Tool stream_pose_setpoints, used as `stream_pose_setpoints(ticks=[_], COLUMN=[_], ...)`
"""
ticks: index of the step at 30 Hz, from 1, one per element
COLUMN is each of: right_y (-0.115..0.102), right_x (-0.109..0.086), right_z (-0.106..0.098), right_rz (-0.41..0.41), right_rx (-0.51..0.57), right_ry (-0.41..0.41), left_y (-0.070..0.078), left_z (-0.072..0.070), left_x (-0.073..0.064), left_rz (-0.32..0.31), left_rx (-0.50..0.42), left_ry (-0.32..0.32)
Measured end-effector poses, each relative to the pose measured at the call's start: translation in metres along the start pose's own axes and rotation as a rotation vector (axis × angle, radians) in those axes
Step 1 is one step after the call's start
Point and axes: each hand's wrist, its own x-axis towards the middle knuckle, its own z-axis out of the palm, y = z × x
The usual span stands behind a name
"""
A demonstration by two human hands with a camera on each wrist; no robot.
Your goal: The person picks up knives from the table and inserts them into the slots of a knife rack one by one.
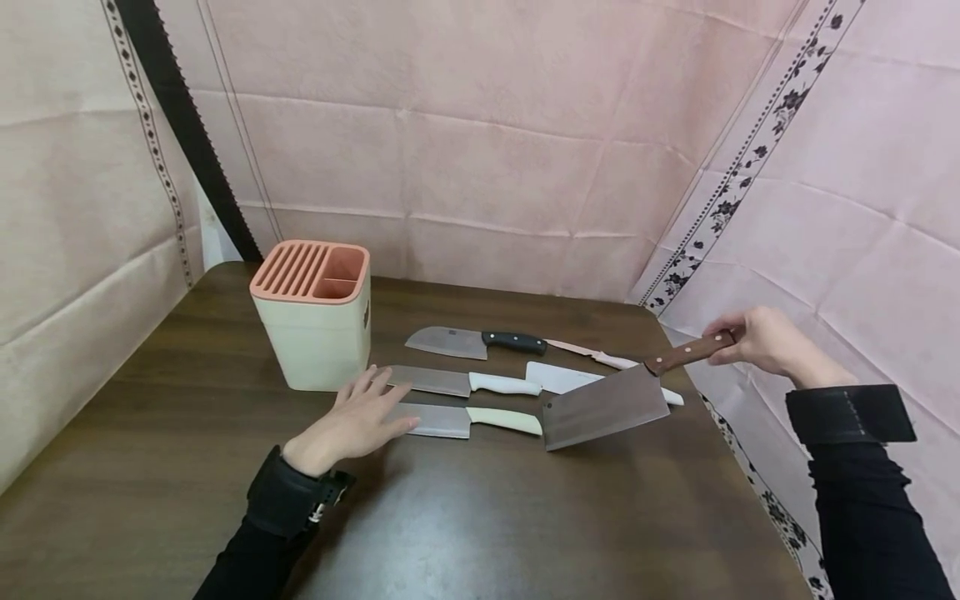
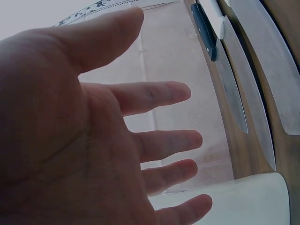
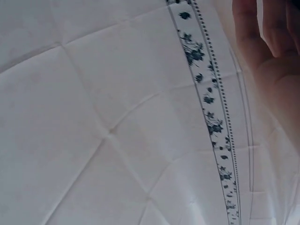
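My right hand (image 1: 772,346) grips the brown wooden handle of a wide cleaver (image 1: 603,408) at the right of the table, its blade slanting down to the left. In the right wrist view only part of that hand (image 3: 276,70) shows; the cleaver is out of sight there. With fingers spread, my left hand (image 1: 348,425) hovers over the blade ends of a pale-green-handled knife (image 1: 504,420) and a white-handled knife (image 1: 504,384). The left wrist view shows this palm (image 2: 93,126) holding nothing. Behind the cleaver, a white-bladed knife (image 1: 558,377) is partly hidden.
A cream knife block (image 1: 318,346) with a pink slotted top stands just beyond my left hand. Towards the back lie a black-handled knife (image 1: 513,341) and a slim pink-bladed knife (image 1: 617,361). Pale cloth (image 1: 487,167) hangs behind the brown table (image 1: 487,517) and at both sides.
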Motion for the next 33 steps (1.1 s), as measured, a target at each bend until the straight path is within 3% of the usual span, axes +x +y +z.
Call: stream_pose_setpoints(ticks=[3,8,11,18,24,33], right_y=[-0.01,-0.022,-0.029,-0.046,-0.058,-0.076], right_x=[0.004,0.008,0.011,0.02,0.025,0.029], right_z=[-0.008,-0.016,-0.016,-0.01,-0.004,0.003], right_rz=[-0.009,0.058,0.057,0.009,0.054,0.093], right_rx=[0.042,0.142,0.212,0.373,0.465,0.529], right_ry=[-0.016,-0.082,-0.093,0.002,0.09,0.159], left_y=[-0.001,-0.002,-0.002,-0.004,-0.005,-0.004], left_z=[0.0,0.002,0.004,0.004,0.003,0.002], left_x=[-0.001,-0.002,-0.003,-0.005,-0.004,-0.003], left_rz=[0.001,-0.008,-0.018,-0.017,-0.003,-0.013], left_rx=[0.004,0.01,0.006,0.001,0.0,0.018], left_ry=[0.0,-0.003,-0.01,-0.009,-0.001,-0.006])
